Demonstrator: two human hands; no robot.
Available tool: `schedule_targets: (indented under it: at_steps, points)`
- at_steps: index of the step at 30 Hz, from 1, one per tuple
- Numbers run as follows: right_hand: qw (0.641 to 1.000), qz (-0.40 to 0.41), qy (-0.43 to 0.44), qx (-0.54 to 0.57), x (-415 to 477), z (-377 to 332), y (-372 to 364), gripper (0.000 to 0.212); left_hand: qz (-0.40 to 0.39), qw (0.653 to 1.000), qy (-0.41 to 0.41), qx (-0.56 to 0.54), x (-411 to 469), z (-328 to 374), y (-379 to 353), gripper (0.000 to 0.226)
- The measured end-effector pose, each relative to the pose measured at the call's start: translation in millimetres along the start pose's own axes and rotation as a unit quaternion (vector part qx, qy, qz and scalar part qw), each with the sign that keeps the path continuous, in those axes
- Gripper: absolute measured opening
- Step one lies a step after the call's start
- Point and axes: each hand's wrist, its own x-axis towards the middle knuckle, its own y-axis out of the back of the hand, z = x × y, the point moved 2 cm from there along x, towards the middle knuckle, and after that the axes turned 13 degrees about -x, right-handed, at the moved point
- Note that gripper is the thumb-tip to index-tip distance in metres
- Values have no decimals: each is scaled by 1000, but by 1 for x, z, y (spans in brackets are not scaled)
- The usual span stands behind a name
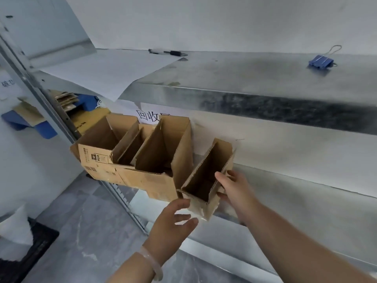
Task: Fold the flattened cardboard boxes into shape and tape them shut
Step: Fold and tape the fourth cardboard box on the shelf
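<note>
Small open cardboard box (204, 176) at front of metal shelf (285, 180), clamped in right hand (231, 186).
Thumb inside rim, fingers on outer wall; left hand (171, 223) spread loose just below, holding nothing; larger open boxes (130, 176) just left.

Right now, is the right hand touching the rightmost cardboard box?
Touching. The head view shows the right hand pinching the wall of the rightmost cardboard box, thumb inside, fingers outside.

The head view looks steeply down, close over a metal shelf (255, 94).
</note>
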Motion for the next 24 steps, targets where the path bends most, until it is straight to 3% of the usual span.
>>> schedule_targets:
  at_steps: [3, 11, 16, 21, 24]
  points:
    - [999, 38, 7, -14, 7, -9, -14, 48, -25, 999, -21, 40, 7, -9, 23, 36]
    - [999, 10, 7, 29, 7, -28, -39, 24, -42, 981, -116, 150, 22, -8, 64, 40]
    - [999, -16, 19, 38, 8, -24, -44, 31, -50, 970, -150, 185, 23, 0, 68, 44]
    - [997, -26, 26, -73, 7, -11, -42, 59, -69, 950, -198, 232, 20, 12, 59, 48]
    - [990, 3, 72, -125, -8, -9, -29, 61, -70, 933, -234, 265, 16, 21, 52, 49]
